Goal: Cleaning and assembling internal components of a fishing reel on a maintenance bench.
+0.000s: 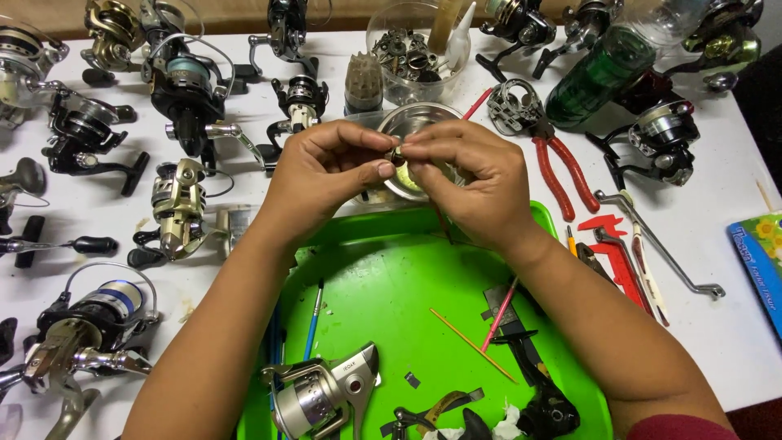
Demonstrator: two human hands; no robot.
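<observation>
Small reel part (398,155) being pinched between both hands (326,167) (472,183) above green tray (407,269); silver reel body (322,395) lying there still dismantled, reassembly seemingly pending

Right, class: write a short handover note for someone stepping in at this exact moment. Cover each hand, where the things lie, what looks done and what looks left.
Left hand: fingertips pinching a small metal part, shared with the other hand.
Right hand: pinching the same part from the other side, above the round metal dish.
Green tray: silver reel body with its handle off, black pieces and thin sticks lying loose.
Red pliers lie right of the dish.
Done: that reel is partly apart.
Left: the small part is not yet set down or fitted; which, I cannot tell.
</observation>
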